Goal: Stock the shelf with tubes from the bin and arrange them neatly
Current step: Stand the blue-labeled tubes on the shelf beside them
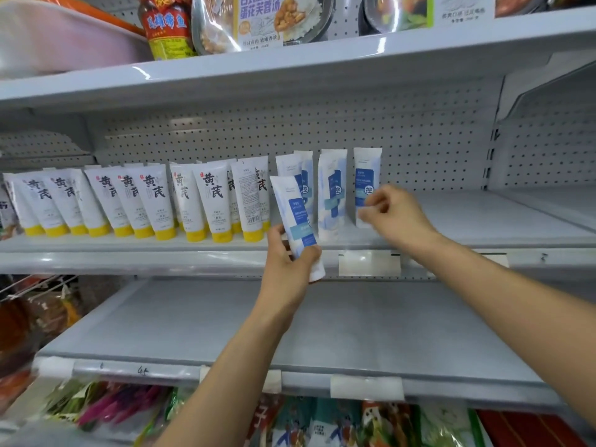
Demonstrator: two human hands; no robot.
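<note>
At the middle shelf [503, 221], the left hand [285, 262] has its fingers and thumb clamped round the lower part of a tube [295, 221]. The tube is white with blue panels, flat and crimped at the top, with a white cap at the bottom. It is held just in front of the shelf's front edge. Its long axis is close to upright, cap down, with the crimped end leaning left across the nearest of the blue tubes [332, 188] already standing there.

Those stand cap down in a short row, crimps up, right beside a longer row of yellow-capped tubes [151, 201] to their left. One yellow-capped tube is turned with its back label outward.

The right hand [398, 214] is at the lower half of the end tube [366, 175], fingers curled. It is blurred, and I cannot tell whether they pinch it.

To the right of the end tube the shelf runs bare to the side upright. The pegboard [435, 140] closes the back, and a clear price strip [369, 262] lines the front lip. The lower shelf [322, 333] below is bare too.
</note>
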